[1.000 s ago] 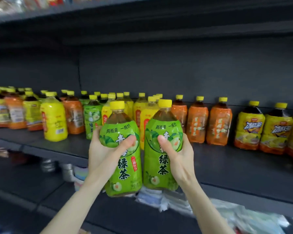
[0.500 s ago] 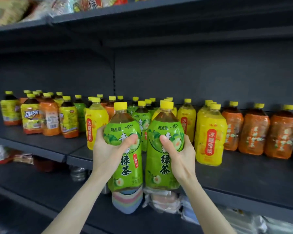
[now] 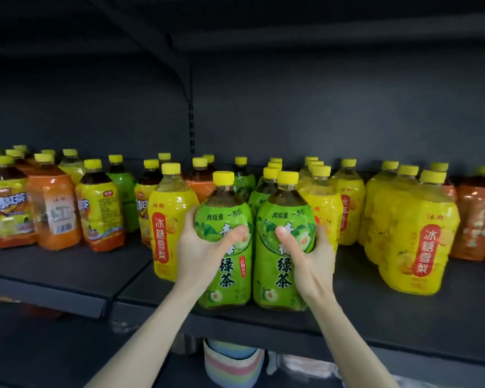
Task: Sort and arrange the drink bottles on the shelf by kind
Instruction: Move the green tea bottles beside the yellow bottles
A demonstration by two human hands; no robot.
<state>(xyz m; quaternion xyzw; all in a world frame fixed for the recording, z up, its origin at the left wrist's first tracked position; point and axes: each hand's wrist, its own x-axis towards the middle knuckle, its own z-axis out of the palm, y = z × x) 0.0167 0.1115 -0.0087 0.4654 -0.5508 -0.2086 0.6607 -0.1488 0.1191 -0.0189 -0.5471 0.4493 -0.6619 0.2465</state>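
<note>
Change since earlier: both green tea bottles, held in front of the shelf edge half a second ago, now stand with their bases at the front of the shelf.
Shelf (image 3: 403, 312): dark, carrying yellow-capped drink bottles of mixed kinds.
Yellow pear drink bottles (image 3: 415, 242): grouped to the right; one more (image 3: 168, 228) just left of the left hand.
Orange bottles (image 3: 56, 211): mixed with iced tea bottles (image 3: 7, 211) at left.
Left green tea bottle (image 3: 227, 247): upright, touching its twin.
Right green tea bottle (image 3: 284, 247): upright.
Left hand (image 3: 205, 253): grip closed round the left green tea bottle.
Right hand (image 3: 311, 261): grip closed round the right green tea bottle.
</note>
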